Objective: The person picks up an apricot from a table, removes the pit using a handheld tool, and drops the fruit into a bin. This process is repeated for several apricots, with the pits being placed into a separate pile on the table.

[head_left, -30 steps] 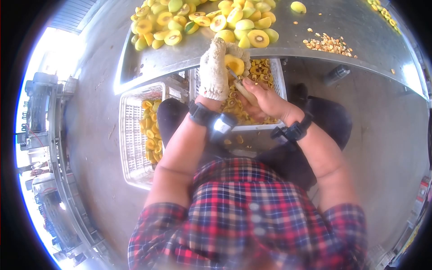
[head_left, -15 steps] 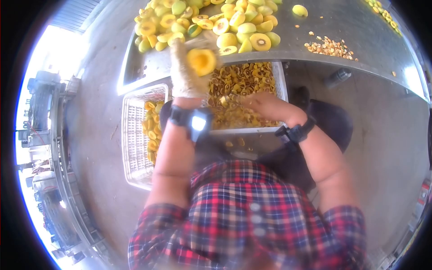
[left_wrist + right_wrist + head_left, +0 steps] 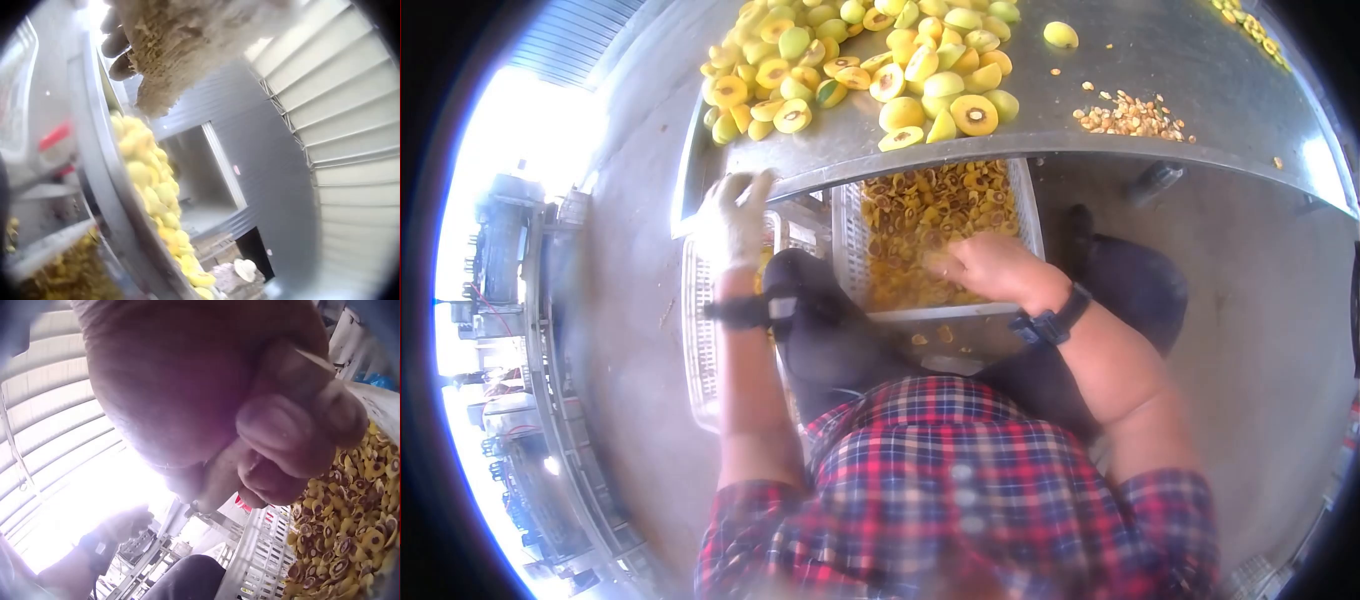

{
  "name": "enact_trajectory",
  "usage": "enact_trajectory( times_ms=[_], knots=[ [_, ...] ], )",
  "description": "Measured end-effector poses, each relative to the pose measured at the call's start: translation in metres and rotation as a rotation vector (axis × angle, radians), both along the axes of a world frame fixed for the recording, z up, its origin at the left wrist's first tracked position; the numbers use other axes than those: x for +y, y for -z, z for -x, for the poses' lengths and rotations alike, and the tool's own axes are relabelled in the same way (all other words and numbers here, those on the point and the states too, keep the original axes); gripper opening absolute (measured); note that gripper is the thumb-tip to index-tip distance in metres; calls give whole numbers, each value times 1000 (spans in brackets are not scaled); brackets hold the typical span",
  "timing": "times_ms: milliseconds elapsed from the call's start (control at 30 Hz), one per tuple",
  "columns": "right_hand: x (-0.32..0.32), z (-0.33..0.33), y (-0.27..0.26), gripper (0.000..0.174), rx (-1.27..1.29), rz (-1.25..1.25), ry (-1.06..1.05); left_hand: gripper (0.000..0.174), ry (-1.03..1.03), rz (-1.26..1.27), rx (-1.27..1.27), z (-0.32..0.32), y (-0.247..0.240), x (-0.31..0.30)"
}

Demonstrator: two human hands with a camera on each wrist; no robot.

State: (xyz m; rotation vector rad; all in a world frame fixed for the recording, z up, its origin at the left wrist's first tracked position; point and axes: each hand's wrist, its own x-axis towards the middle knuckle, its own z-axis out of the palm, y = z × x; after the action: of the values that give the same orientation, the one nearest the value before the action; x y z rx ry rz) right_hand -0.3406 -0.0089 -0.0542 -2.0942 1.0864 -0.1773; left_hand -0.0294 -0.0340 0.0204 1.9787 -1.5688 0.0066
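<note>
My left hand [image 3: 738, 225], in a shaggy pale glove, hangs over the left white crate [image 3: 696, 340] beside the table's corner. Its fingers point up and apart, and no fruit shows in it. The glove [image 3: 181, 50] fills the top of the left wrist view. Over the middle crate [image 3: 1026, 205], full of brown-centred yellow fruit scraps [image 3: 940, 215], is my right hand [image 3: 1000, 270]. Its fingers [image 3: 281, 428] curl round the pale handle [image 3: 224, 475] of a slim pitting tool with a metal end; the rest of its blade is hidden.
A metal table [image 3: 1040, 95] stands in front, its edge overhanging the middle crate. Halved yellow stone fruit [image 3: 790, 75] are heaped on it at left. One fruit [image 3: 1060, 35] and a pile of kernels [image 3: 1135, 117] lie to the right. My knees flank the middle crate.
My left hand has moved left and down from the table edge to the left crate, and the hollowed fruit half has left it. The right hand dropped away from that fruit and stays over the middle crate.
</note>
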Motion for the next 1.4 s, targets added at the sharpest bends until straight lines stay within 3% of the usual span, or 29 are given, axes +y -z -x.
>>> enact_trajectory(
  times_ms=[100, 167, 200, 267, 400, 467, 500, 567, 600, 633, 700, 733, 833, 867, 933, 1000, 1233, 1300, 1400],
  knots=[
    [-1, 0, 3, 61, 9, -3, 11, 50, 109, -149, -169, 66, 0, -40],
    [-1, 0, 1, 62, 0, -37, 22, 54, 188, -407, -329, 84, 26, -82],
    [0, -1, -1, 62, -10, -39, 32, 54, 188, -406, -327, 99, 20, -88],
    [1, -1, -4, 62, -17, -38, 41, 62, 237, -730, -287, 121, 9, -98],
    [1, -1, -6, 62, -105, -12, 16, 58, 298, -606, -149, 123, 17, -102],
    [2, 0, -10, 62, -122, 1, 5, 50, 356, -442, 216, 118, 14, -95],
    [2, 0, -17, 57, -139, -18, 36, 50, 357, -440, 215, 119, 6, -85],
    [1, -2, -21, 53, -159, -35, 64, 38, 386, -182, 983, 117, -6, -67],
    [1, -3, -21, 48, -231, 49, 123, 44, 578, -11, 969, 108, 6, -72],
    [2, -3, -21, 43, -303, 132, 181, 44, 573, -9, 966, 105, 11, -70],
    [0, -4, -23, 39, -370, 160, 208, 54, 425, -76, 1843, 119, -4, -50],
    [-1, -4, -24, 35, -435, 188, 243, 63, 479, -82, 1919, 118, -1, -48],
    [-3, -6, -23, 36, -430, 255, 281, 58, 613, -109, 1770, 125, 4, -28],
    [-4, -7, -23, 36, -426, 250, 282, 54, 499, -164, 1826, 128, 4, -21],
    [-4, -11, -23, 37, -501, 365, 309, 50, 482, -175, 1871, 133, 9, -15],
    [-2, -10, -27, 38, -440, 306, 303, 41, 442, -155, 1948, 138, 12, -7],
    [0, -12, -23, 41, -350, 264, 298, 39, 483, -201, 1889, 135, 29, -8],
    [0, -13, -22, 41, -336, 271, 301, 37, 455, -176, 1981, 141, 25, -4],
    [1, -16, -22, 42, -297, 254, 308, 33, 384, -197, 1921, 145, 18, 1]
  ],
)
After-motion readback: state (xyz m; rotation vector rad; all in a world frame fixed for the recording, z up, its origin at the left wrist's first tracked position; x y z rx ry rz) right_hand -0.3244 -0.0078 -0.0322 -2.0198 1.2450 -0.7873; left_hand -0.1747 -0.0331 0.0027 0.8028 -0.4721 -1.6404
